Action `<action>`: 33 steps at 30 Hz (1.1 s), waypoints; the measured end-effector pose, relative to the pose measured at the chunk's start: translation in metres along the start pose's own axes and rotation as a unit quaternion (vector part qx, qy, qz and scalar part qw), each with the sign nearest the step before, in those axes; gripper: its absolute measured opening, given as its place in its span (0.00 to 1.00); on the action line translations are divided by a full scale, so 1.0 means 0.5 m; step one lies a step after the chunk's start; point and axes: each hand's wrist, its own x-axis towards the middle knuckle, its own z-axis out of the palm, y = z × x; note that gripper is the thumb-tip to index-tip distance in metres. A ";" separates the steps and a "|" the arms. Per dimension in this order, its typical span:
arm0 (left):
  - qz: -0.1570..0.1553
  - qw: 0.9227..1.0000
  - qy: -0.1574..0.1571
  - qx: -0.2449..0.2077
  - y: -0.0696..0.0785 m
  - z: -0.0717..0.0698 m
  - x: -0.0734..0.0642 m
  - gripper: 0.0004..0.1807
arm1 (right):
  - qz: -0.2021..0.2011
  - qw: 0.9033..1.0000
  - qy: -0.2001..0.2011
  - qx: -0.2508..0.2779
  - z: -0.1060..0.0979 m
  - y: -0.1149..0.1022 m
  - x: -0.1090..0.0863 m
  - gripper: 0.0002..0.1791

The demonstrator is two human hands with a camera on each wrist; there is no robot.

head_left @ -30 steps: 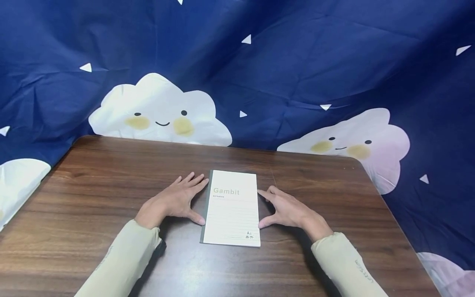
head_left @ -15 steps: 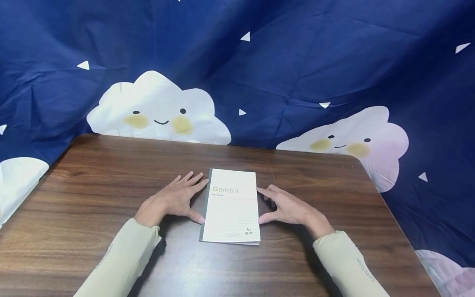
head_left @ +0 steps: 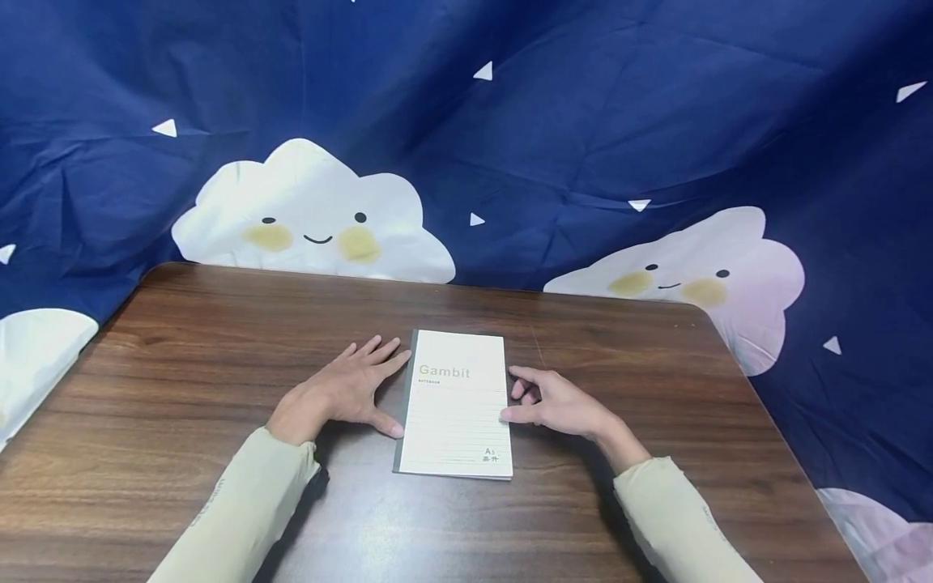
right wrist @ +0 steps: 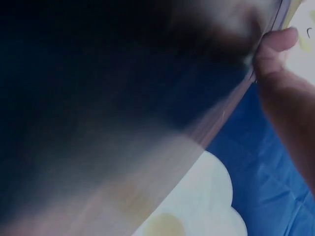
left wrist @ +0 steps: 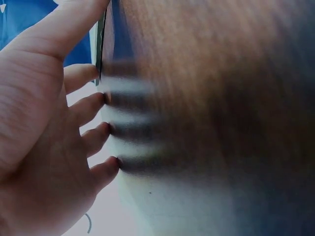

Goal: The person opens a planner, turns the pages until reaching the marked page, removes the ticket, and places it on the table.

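A white A5 notebook (head_left: 455, 425) with "Gambit" printed on its cover and a dark spine strip lies on the wooden table. My left hand (head_left: 338, 394) is spread flat along its left side, with forefinger and thumb tips at the spine. The left wrist view shows that hand's straight fingers (left wrist: 93, 103) close to the tabletop. At the opposite edge, my right hand (head_left: 564, 405) has its thumb tip overlapping the cover's border. Its forefinger points along the right edge while the other fingers fold underneath. In the right wrist view, the thumb (right wrist: 283, 42) meets the notebook's edge.
The brown wood-grain table (head_left: 219, 324) has rounded far corners. Behind it hangs a dark blue cloth (head_left: 554, 105) with smiling white clouds (head_left: 313, 194) and small white triangles. Pale sleeves (head_left: 240, 502) cover both forearms.
My right thumb has slid up along the notebook's right edge and onto the cover's border, and the right fingers have folded more. The left hand and the notebook look unmoved.
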 end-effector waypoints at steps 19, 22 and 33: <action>-0.004 1.000 -0.004 0.009 0.001 0.000 0.001 0.68 | 0.001 0.999 0.014 -0.036 0.022 -0.014 0.007 0.31; -0.006 1.000 -0.003 0.009 0.002 0.000 0.001 0.68 | 0.000 0.999 0.019 -0.042 0.025 -0.016 0.005 0.31; -0.008 1.000 -0.004 0.015 0.005 0.001 0.002 0.68 | -0.040 0.987 0.091 -0.128 0.032 -0.021 0.000 0.30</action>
